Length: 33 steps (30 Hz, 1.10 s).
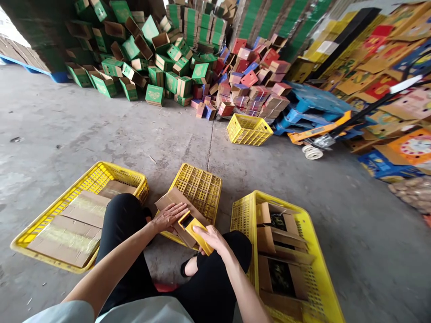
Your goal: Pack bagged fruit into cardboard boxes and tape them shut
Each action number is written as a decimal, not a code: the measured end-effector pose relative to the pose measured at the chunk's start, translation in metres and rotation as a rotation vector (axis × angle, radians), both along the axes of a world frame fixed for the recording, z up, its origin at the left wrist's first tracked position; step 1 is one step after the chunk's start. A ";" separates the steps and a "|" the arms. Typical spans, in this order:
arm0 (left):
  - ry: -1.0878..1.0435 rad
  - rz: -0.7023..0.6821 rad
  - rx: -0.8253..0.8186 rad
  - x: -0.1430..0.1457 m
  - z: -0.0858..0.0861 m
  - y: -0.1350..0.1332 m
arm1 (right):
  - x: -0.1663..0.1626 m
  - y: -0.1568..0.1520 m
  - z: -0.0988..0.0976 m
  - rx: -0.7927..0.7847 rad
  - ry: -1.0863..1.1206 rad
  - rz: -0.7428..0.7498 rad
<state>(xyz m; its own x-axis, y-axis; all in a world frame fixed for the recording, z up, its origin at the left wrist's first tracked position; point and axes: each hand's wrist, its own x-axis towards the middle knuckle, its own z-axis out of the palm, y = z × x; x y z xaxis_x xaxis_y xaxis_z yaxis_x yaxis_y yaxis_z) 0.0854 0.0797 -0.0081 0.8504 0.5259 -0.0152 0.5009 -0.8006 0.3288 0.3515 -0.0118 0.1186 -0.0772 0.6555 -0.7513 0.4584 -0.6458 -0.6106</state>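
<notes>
My left hand (170, 216) lies flat with fingers stretched out on a brown cardboard blank (170, 198) that rests on an upturned yellow crate (199, 187) in front of my knees. My right hand (211, 236) is wrapped round a yellow tool or box part (190, 225) held against the cardboard's near edge. I cannot make out exactly what the yellow piece is. My legs in black trousers are on either side of it.
A yellow crate (37, 224) at left holds flat cardboard sheets. A yellow crate (311, 251) at right holds folded brown boxes. Across the concrete floor lie heaps of green boxes (151, 58) and red boxes (256, 85), another yellow crate (249, 130), a blue pallet (310, 105) and a pallet jack (323, 134).
</notes>
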 end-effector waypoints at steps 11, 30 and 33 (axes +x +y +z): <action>-0.044 0.052 0.000 0.002 0.023 -0.009 | 0.016 -0.018 -0.004 -0.008 0.012 -0.105; -0.040 -0.170 -0.067 0.010 -0.006 0.014 | 0.012 -0.014 -0.013 -0.033 0.081 -0.155; -0.039 -0.200 -0.085 0.010 -0.007 0.029 | 0.007 -0.010 -0.014 -0.017 0.089 -0.158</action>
<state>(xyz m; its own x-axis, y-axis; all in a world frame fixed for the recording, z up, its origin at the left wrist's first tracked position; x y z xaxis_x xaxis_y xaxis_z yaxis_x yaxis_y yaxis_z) 0.0953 0.1089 -0.0151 0.9383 0.3453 -0.0170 0.3208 -0.8513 0.4151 0.3583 -0.0220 0.1050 -0.0411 0.6518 -0.7573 0.2954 -0.7161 -0.6324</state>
